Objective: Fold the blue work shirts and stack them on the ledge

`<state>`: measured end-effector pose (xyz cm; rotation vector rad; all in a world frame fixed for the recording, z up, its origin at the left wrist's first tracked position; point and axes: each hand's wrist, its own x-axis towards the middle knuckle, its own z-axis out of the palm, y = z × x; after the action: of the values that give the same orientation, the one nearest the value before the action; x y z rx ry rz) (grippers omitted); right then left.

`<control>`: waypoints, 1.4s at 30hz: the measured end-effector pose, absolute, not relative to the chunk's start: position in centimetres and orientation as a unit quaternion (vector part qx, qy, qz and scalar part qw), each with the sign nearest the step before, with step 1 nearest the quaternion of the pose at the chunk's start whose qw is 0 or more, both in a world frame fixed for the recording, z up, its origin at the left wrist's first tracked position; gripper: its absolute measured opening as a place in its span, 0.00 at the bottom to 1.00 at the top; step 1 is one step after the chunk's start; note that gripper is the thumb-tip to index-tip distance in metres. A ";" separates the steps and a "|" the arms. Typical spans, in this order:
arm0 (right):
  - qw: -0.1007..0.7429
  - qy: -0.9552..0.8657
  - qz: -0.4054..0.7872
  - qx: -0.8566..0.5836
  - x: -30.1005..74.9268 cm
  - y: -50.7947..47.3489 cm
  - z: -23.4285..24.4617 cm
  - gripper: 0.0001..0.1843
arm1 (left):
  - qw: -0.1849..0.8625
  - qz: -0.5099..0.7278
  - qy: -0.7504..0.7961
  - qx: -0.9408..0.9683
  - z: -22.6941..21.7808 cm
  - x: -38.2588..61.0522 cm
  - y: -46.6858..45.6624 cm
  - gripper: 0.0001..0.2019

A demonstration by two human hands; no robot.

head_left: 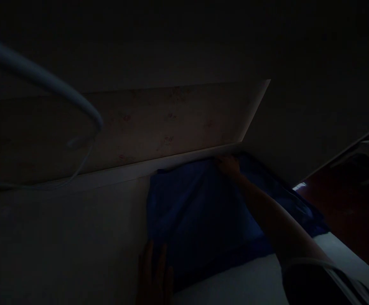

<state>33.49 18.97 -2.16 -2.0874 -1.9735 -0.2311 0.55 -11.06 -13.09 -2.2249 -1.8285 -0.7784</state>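
A blue pillow with a darker border lies on a pale, mattress-like surface, its far edge close to the wall. My right hand rests on top of that far edge, the arm stretched across the pillow from the lower right. Its fingers seem laid flat on the fabric, though dim light hides their tips. At the pillow's near left corner is my left hand, in deep shadow, with fingers extended and apart. Whether it touches the fabric is hard to see.
A thick pale cable hangs in the upper left, close to the camera. Behind the pillow runs a white ledge below floral wallpaper. A dark panel stands at the right, with a reddish floor beyond it.
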 end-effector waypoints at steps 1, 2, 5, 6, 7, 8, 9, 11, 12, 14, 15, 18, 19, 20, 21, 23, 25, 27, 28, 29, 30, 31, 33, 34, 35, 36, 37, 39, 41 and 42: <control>0.134 -0.674 -0.083 -0.722 32.7 18.8 -1.9 0.18 | 0.067 -0.275 -0.619 -0.733 -13.3 0.6 -11.0 0.36; 0.140 -0.674 -0.087 -0.720 31.6 18.5 -1.7 0.19 | 0.059 -0.287 -0.622 -0.726 -13.6 0.6 -11.0 0.36; 0.146 -0.732 -0.078 -0.661 26.7 16.9 -1.1 0.21 | 0.048 -0.306 -0.618 -0.723 -14.2 0.7 -10.9 0.34; 0.136 -0.767 -0.059 -0.625 24.7 16.3 -1.1 0.21 | 0.046 -0.307 -0.617 -0.723 -14.3 0.7 -10.9 0.34; 0.122 -0.799 -0.037 -0.588 22.6 15.8 -1.2 0.21 | 0.046 -0.306 -0.618 -0.723 -14.3 0.6 -10.8 0.34; 0.100 -0.825 -0.006 -0.556 20.6 15.4 -1.4 0.23 | 0.051 -0.303 -0.614 -0.727 -14.4 0.5 -10.8 0.34; 0.085 -0.836 0.013 -0.542 18.8 15.2 -1.6 0.24 | 0.056 -0.295 -0.608 -0.735 -14.5 0.3 -10.8 0.34; 0.059 -0.841 0.040 -0.536 15.7 15.3 -2.2 0.25 | 0.059 -0.289 -0.602 -0.742 -14.7 0.1 -10.8 0.34; 0.051 -0.839 0.047 -0.539 14.6 15.5 -2.5 0.23 | 0.051 -0.296 -0.605 -0.737 -14.8 0.0 -10.9 0.32; 0.038 -0.839 0.060 -0.539 13.2 16.1 -2.8 0.18 | 0.022 -0.323 -0.624 -0.711 -15.1 0.0 -11.0 0.29; 0.035 -0.840 0.063 -0.538 12.8 16.4 -2.9 0.16 | 0.007 -0.338 -0.638 -0.692 -15.2 0.0 -11.1 0.27; 0.039 -0.835 0.060 -0.546 12.4 16.7 -3.0 0.18 | -0.022 -0.347 -0.662 -0.664 -15.2 0.2 -11.2 0.24; 0.040 -0.834 0.058 -0.547 12.4 16.6 -3.0 0.20 | -0.028 -0.338 -0.667 -0.663 -15.1 0.1 -11.2 0.24; 0.039 -0.836 0.057 -0.544 12.4 16.4 -3.1 0.20 | -0.032 -0.327 -0.667 -0.669 -15.0 0.1 -11.2 0.24; 0.037 -0.840 0.057 -0.538 12.4 16.2 -3.1 0.21 | -0.032 -0.317 -0.662 -0.678 -14.9 0.0 -11.2 0.25; 0.028 -0.850 0.058 -0.522 12.4 15.6 -3.3 0.21 | -0.007 -0.315 -0.636 -0.704 -14.7 -0.2 -11.0 0.25; 0.021 -0.854 0.054 -0.517 12.1 15.0 -3.5 0.19 | 0.055 -0.322 -0.592 -0.736 -14.6 -0.4 -10.7 0.25; 0.022 -0.853 0.044 -0.520 11.7 14.6 -3.6 0.16 | 0.123 -0.316 -0.556 -0.759 -14.4 -0.4 -10.5 0.24; 0.025 -0.851 0.039 -0.523 11.4 14.5 -3.6 0.15 | 0.146 -0.307 -0.549 -0.763 -14.3 -0.5 -10.5 0.23; 0.030 -0.849 0.033 -0.527 11.1 14.5 -3.6 0.16 | 0.160 -0.301 -0.549 -0.763 -14.2 -0.5 -10.4 0.22; 0.036 -0.846 0.027 -0.532 10.8 14.5 -3.5 0.16 | 0.166 -0.296 -0.550 -0.763 -14.2 -0.5 -10.4 0.21; 0.042 -0.842 0.022 -0.537 10.5 14.6 -3.4 0.17 | 0.164 -0.295 -0.551 -0.763 -14.1 -0.6 -10.5 0.22; 0.053 -0.837 0.014 -0.545 10.1 14.8 -3.3 0.18 | 0.146 -0.297 -0.558 -0.761 -14.2 -0.7 -10.6 0.23; 0.055 -0.837 0.014 -0.544 10.0 14.9 -3.2 0.18 | 0.133 -0.300 -0.563 -0.758 -14.3 -0.7 -10.6 0.24; 0.055 -0.840 0.016 -0.540 10.0 15.0 -3.0 0.18 | 0.121 -0.304 -0.569 -0.755 -14.4 -0.8 -10.7 0.25; 0.054 -0.844 0.020 -0.533 10.1 15.0 -2.9 0.17 | 0.111 -0.310 -0.575 -0.749 -14.5 -0.8 -10.7 0.26; 0.055 -0.848 0.023 -0.527 10.3 15.0 -2.6 0.16 | 0.104 -0.314 -0.579 -0.745 -14.5 -0.8 -10.8 0.27; 0.064 -0.850 0.022 -0.522 11.4 14.8 -1.9 0.17 | 0.092 -0.307 -0.593 -0.739 -14.5 -0.9 -10.8 0.29; 0.084 -0.838 0.007 -0.539 13.3 14.6 -0.9 0.20 | 0.107 -0.287 -0.599 -0.740 -14.3 -0.9 -10.7 0.31; 0.094 -0.825 -0.006 -0.557 14.7 14.5 -0.5 0.22 | 0.126 -0.274 -0.588 -0.750 -14.2 -0.9 -10.7 0.33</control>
<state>14.72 14.49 -0.45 -1.6524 -2.4476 -0.0164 -0.90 -10.67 -14.19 -2.1844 -1.7127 -0.7982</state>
